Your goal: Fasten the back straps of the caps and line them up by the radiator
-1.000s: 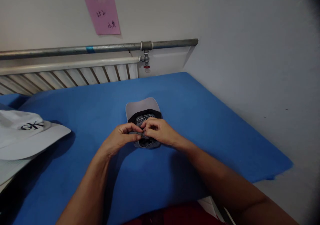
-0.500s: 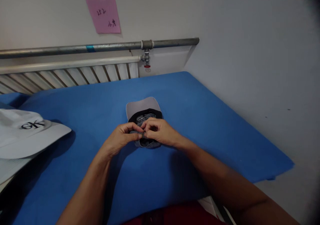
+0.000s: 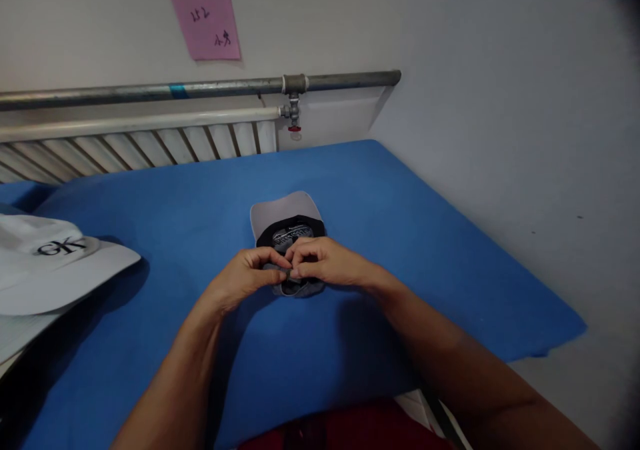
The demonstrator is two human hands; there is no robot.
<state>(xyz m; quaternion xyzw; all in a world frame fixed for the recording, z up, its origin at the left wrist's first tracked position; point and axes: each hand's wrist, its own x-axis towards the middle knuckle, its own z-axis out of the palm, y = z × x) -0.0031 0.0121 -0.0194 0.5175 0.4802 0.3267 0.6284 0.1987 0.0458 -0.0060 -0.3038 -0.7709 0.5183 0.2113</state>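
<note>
A baseball cap (image 3: 286, 212) with a grey brim lies upside down on the blue-covered table, its brim pointing away from me and its dark lining showing. My left hand (image 3: 246, 278) comes in from the left, with thumb and fingers pinched on the cap's back strap (image 3: 289, 274). From the right, my right hand (image 3: 333, 261) pinches the same strap, its fingertips touching or nearly touching those of the left. The fingers cover most of the strap and its fastening.
The blue-covered table (image 3: 400, 237) meets walls at the back and right. At the left edge, a white cap (image 3: 45, 263) with black letters rests on a raised pale surface. Behind the table are a radiator (image 3: 190, 145), a metal pipe (image 3: 225, 89) and a pink paper (image 3: 205, 20).
My right fingertips have shifted slightly at the strap, nearer my left thumb. The cap stays in place, and the whole view has tilted a little.
</note>
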